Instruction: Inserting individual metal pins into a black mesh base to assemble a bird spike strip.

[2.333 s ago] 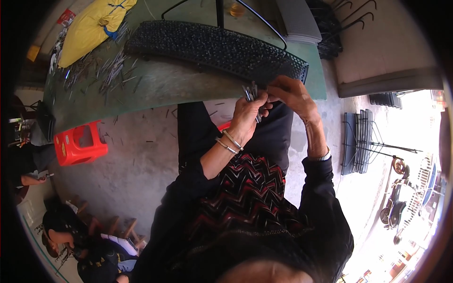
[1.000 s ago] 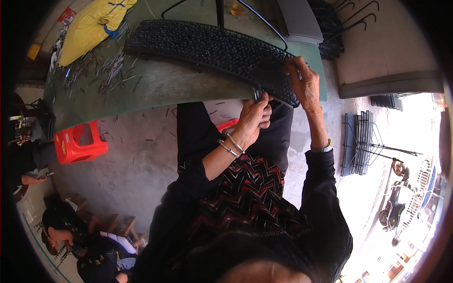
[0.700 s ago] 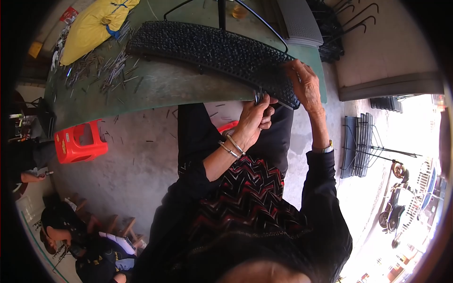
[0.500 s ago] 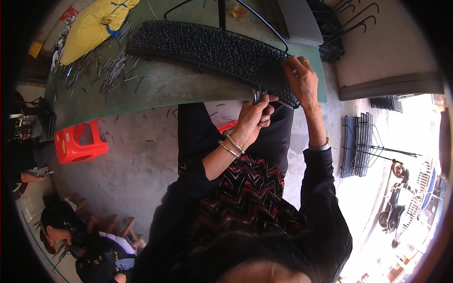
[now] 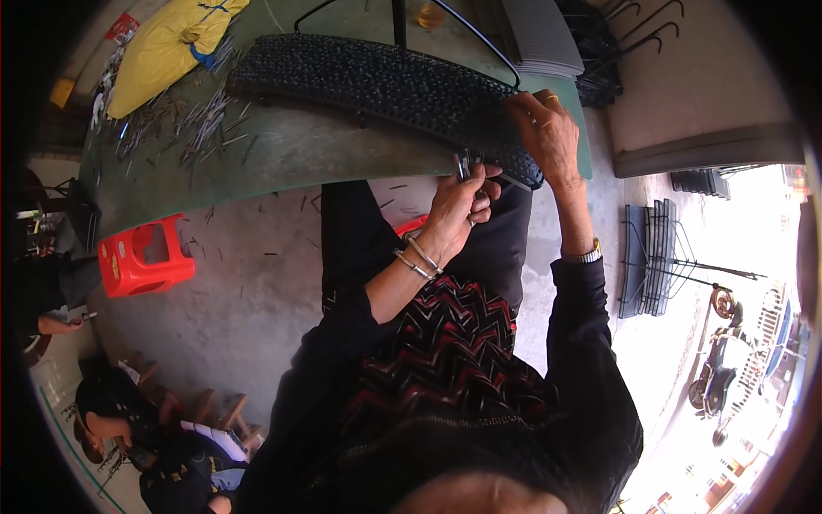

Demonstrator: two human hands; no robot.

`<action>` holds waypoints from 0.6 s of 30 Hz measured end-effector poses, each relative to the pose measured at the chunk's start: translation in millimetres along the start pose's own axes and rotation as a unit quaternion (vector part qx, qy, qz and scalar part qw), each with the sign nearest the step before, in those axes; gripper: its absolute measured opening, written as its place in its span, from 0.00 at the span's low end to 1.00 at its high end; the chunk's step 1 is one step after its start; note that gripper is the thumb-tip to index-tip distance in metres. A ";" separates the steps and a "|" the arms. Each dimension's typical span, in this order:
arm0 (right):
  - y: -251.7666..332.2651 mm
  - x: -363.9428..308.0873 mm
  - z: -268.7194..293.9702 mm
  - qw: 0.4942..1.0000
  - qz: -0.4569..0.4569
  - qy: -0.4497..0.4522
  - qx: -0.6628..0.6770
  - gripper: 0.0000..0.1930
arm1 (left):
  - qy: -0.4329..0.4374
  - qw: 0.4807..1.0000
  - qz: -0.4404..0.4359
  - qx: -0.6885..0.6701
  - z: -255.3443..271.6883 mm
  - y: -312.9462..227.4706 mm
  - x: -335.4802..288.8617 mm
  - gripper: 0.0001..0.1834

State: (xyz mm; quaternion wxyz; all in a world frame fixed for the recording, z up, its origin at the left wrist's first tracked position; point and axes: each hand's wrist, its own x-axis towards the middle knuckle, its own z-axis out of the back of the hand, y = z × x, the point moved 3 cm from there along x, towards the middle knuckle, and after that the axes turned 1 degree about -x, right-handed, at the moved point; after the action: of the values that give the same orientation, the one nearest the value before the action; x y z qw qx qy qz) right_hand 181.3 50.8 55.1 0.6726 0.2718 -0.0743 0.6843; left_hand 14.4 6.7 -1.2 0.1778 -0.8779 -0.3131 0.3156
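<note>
A long, curved black panel [image 5: 360,90], studded with small holes or bumps, lies across the table and reaches its near edge. My left hand [image 5: 462,201] is closed around a few short, shiny metal strips [image 5: 463,164], held upright just below the panel's near edge. Over the panel's right end is my right hand [image 5: 550,141], with fingers bent and pinched at its surface. Whatever sits between those fingertips is hidden. A black rod frame [image 5: 400,26] rises behind the panel.
Loose metal strips [image 5: 201,124] are scattered on the green table [image 5: 317,154], beside a tied yellow sack [image 5: 167,56]. Grey perforated sheets [image 5: 548,43] are stacked at the far right. A red stool [image 5: 147,257] stands left; a person's hand [image 5: 60,324] shows beyond it.
My right hand has shifted slightly left and up along the panel's end, its fingers curling further inward. My left hand stays nearly still, with the metal strips tilted a little differently.
</note>
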 end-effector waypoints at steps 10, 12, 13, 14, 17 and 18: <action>2.6 -10.8 0.5 0.997 -0.066 -0.021 -0.043 0.07 | 0.012 1.000 -0.015 0.001 0.3 -3.8 -3.0 0.17; 1.2 -12.2 0.2 0.997 -0.060 -0.017 -0.049 0.08 | 0.011 1.000 -0.016 0.005 -0.4 -3.9 -3.9 0.17; -0.7 -12.0 -1.7 0.999 -0.045 -0.007 0.004 0.09 | 0.015 1.000 -0.015 0.009 -0.9 -3.6 -3.6 0.18; -1.9 -12.4 -2.7 0.998 -0.030 0.002 0.057 0.10 | 0.020 1.000 -0.015 0.013 -1.6 -3.2 -3.4 0.18; 5.2 -18.0 -3.7 0.994 -0.108 -0.005 0.010 0.12 | 0.016 1.000 -0.013 0.015 0.8 -1.6 -2.0 0.17; 5.5 -18.9 0.0 0.994 -0.107 -0.006 0.011 0.12 | 0.016 1.000 -0.014 0.015 2.8 -1.1 0.0 0.17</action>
State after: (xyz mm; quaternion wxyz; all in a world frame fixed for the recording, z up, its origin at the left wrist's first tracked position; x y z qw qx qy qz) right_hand 175.0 33.7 47.6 0.7387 0.2893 -0.0412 0.6074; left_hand 12.1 7.8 -2.7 0.2005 -0.8757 -0.3176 0.3036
